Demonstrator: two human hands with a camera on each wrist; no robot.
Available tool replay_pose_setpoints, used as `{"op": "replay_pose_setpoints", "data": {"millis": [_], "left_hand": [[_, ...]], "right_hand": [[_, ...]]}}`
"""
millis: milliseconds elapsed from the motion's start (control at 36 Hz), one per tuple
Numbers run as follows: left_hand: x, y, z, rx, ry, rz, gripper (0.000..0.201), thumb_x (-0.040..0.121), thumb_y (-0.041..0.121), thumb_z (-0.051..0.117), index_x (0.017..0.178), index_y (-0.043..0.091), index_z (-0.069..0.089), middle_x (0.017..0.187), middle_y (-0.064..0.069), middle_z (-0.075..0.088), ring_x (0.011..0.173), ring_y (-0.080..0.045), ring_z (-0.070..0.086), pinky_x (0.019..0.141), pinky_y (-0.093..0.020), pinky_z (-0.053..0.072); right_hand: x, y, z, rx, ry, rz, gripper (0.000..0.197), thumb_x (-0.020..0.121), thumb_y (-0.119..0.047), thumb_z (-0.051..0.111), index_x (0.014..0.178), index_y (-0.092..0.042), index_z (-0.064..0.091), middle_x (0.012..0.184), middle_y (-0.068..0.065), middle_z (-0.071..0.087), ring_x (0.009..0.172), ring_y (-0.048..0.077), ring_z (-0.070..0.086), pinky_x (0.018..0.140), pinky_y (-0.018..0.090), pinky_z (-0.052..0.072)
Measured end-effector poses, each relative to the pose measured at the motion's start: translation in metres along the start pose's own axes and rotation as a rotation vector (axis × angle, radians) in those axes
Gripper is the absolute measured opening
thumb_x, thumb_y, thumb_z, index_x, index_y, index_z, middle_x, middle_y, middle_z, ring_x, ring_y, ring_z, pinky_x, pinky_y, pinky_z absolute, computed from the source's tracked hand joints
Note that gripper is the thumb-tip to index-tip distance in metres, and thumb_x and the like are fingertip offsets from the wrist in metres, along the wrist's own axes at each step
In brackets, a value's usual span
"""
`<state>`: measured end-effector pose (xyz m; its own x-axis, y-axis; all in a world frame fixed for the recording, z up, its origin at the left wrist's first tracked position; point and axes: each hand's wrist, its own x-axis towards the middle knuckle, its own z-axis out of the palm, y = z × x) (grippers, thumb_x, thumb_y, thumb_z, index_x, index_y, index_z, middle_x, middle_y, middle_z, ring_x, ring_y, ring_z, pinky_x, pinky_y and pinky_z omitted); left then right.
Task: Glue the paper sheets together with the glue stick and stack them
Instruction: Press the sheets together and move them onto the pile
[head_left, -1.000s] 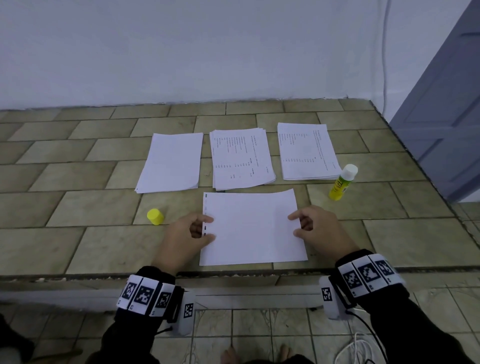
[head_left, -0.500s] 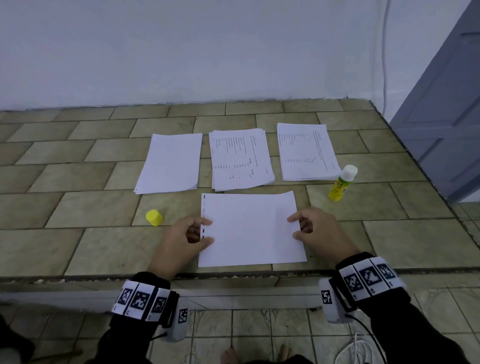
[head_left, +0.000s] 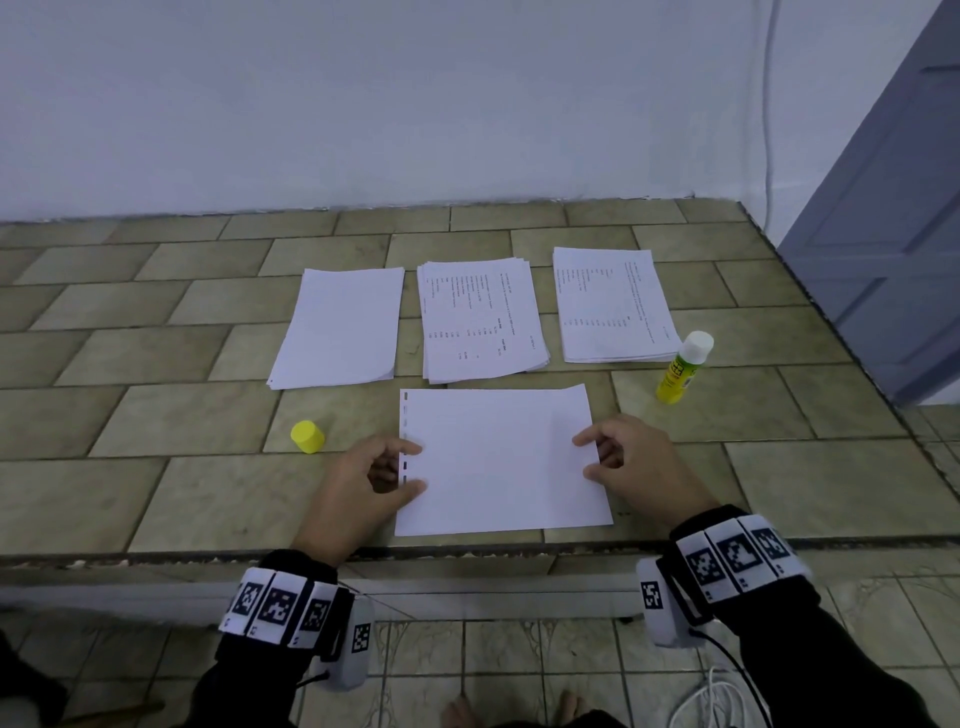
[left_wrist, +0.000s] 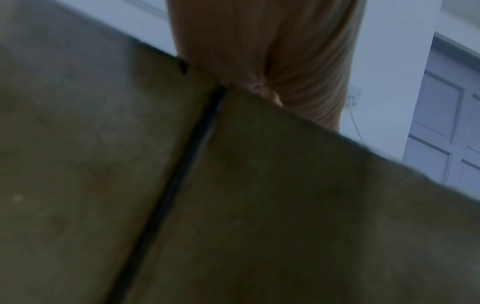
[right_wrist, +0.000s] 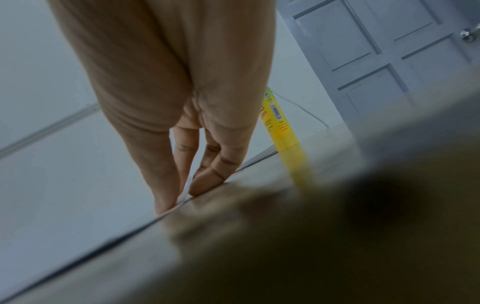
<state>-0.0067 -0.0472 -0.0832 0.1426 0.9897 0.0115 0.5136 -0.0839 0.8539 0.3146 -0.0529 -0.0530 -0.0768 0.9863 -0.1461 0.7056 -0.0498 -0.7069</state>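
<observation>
Only head view shows cap (head_left: 307, 436).

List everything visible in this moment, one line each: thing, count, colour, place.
near sheet: one, white, front of the counter, between both hands
blank pile: one, white, back left
printed piles: two, white with dark text, back middle and back right
glue stick: one, yellow with white top, standing uncapped, right of the piles
cap: one, yellow, left of the near sheet
counter: one, beige-green tiles
door: one, grey-blue, right
left hand: at the sheet's left edge
right hand: at the sheet's right edge
</observation>
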Motion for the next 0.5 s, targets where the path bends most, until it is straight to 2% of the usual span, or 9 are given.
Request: {"op": "replay_pose_setpoints", "data": {"millis": [167, 306, 361, 417, 444, 472, 500], "left_hand": [[-0.002, 0.002, -0.001, 0.015, 0.004, 0.007, 0.036, 0.077, 0.013, 0.083, 0.101, 0.034, 0.067, 0.097, -0.001, 0.067, 0.085, -0.016, 0.064, 0.077, -0.033, 0.058], [-0.004, 0.005, 0.0, 0.031, 0.017, 0.013, 0.036, 0.077, 0.012, 0.083, 0.1, 0.034, 0.066, 0.097, -0.002, 0.067, 0.085, -0.013, 0.064, 0.077, -0.027, 0.056], [-0.004, 0.007, -0.001, 0.058, 0.011, 0.021, 0.036, 0.077, 0.013, 0.082, 0.1, 0.035, 0.065, 0.098, 0.0, 0.067, 0.087, -0.01, 0.062, 0.076, -0.02, 0.054], [-0.004, 0.009, -0.001, 0.123, -0.003, 0.036, 0.035, 0.078, 0.016, 0.082, 0.102, 0.034, 0.064, 0.103, 0.005, 0.063, 0.089, -0.006, 0.061, 0.078, -0.016, 0.052], [-0.003, 0.01, -0.001, 0.167, -0.007, 0.042, 0.035, 0.079, 0.017, 0.082, 0.105, 0.033, 0.064, 0.106, 0.008, 0.059, 0.09, -0.005, 0.06, 0.081, -0.018, 0.051], [-0.002, 0.01, -0.001, 0.215, -0.008, 0.044, 0.037, 0.079, 0.019, 0.082, 0.108, 0.032, 0.064, 0.112, 0.009, 0.055, 0.096, -0.003, 0.057, 0.086, -0.019, 0.048], [-0.001, 0.011, -0.002, 0.26, -0.009, 0.039, 0.04, 0.078, 0.019, 0.082, 0.112, 0.031, 0.063, 0.12, 0.009, 0.049, 0.109, -0.006, 0.053, 0.094, -0.02, 0.043]], "right_hand": [[0.0, -0.003, -0.001, -0.005, -0.004, 0.001, 0.028, 0.082, -0.005, 0.071, 0.106, -0.019, 0.067, 0.101, 0.0, 0.056, 0.083, 0.009, 0.056, 0.07, 0.009, 0.045], [-0.001, -0.005, -0.002, -0.013, -0.012, 0.011, 0.028, 0.083, -0.005, 0.07, 0.106, -0.02, 0.066, 0.101, 0.0, 0.055, 0.084, 0.009, 0.055, 0.071, 0.009, 0.044], [-0.001, -0.006, -0.001, -0.046, -0.022, 0.023, 0.029, 0.084, -0.006, 0.069, 0.11, -0.019, 0.066, 0.102, 0.0, 0.053, 0.084, 0.01, 0.054, 0.074, 0.01, 0.042], [-0.001, -0.009, 0.001, -0.123, -0.047, 0.037, 0.031, 0.088, -0.009, 0.066, 0.117, -0.018, 0.064, 0.106, 0.002, 0.047, 0.091, 0.013, 0.051, 0.082, 0.014, 0.041], [-0.001, -0.011, 0.002, -0.17, -0.053, 0.038, 0.031, 0.089, -0.01, 0.064, 0.12, -0.018, 0.063, 0.112, 0.003, 0.044, 0.101, 0.015, 0.048, 0.087, 0.016, 0.038], [-0.002, -0.012, 0.003, -0.221, -0.049, 0.032, 0.032, 0.091, -0.01, 0.062, 0.122, -0.018, 0.061, 0.119, 0.005, 0.042, 0.112, 0.017, 0.042, 0.092, 0.018, 0.034], [-0.003, -0.014, 0.004, -0.271, -0.039, 0.026, 0.033, 0.091, -0.011, 0.06, 0.123, -0.019, 0.06, 0.126, 0.005, 0.039, 0.12, 0.02, 0.036, 0.097, 0.02, 0.032]]}}
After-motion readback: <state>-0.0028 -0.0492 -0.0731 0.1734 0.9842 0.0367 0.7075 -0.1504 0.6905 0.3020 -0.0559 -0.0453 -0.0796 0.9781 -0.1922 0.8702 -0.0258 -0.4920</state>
